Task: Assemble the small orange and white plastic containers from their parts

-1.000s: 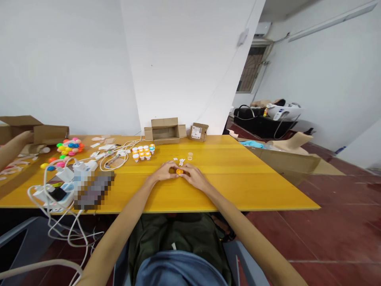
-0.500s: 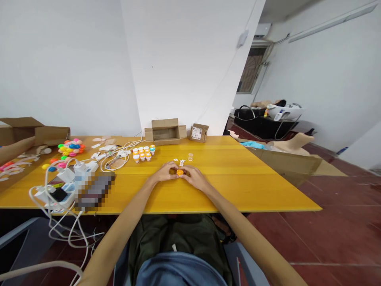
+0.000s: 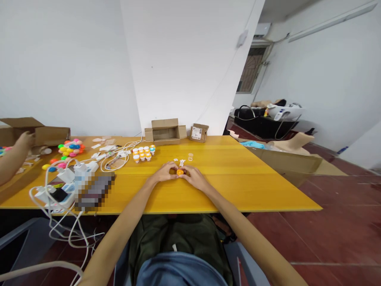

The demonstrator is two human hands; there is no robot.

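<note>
In the head view, the near edge of the desk (image 3: 253, 188) passes below both grips, with the forearms crossing it, and the desktop runs widest to the right of the grips, out to a slanting right edge. Room is tighter on the other sides: a cluster of small white-capped bottles (image 3: 142, 154), one with a teal band, stands beyond and to the left of the grips, while farther left lie white cables (image 3: 104, 165), a loaded power strip (image 3: 69, 190) and a bunch of coloured balls (image 3: 71, 148). Just beyond the grips are white dark-spotted pieces (image 3: 181, 162) and a small clear cup (image 3: 190, 157); farther off, an open cardboard box (image 3: 165, 141) and a smaller carton (image 3: 199, 133) stand near the wall. Well to the left, another person's hand (image 3: 26, 140) is at a second cardboard box (image 3: 53, 136). The small round orange piece (image 3: 179, 172) sits between the two grips, its circular face toward the camera; it is too small to tell whether it is a cap or a container, or whether it touches the desk. The left grip (image 3: 165, 172) and the right grip (image 3: 195, 177) close on it from both sides, fingertips meeting around it, thumbs nearest the body, wrists angled inward and forearms spreading apart toward the body.
</note>
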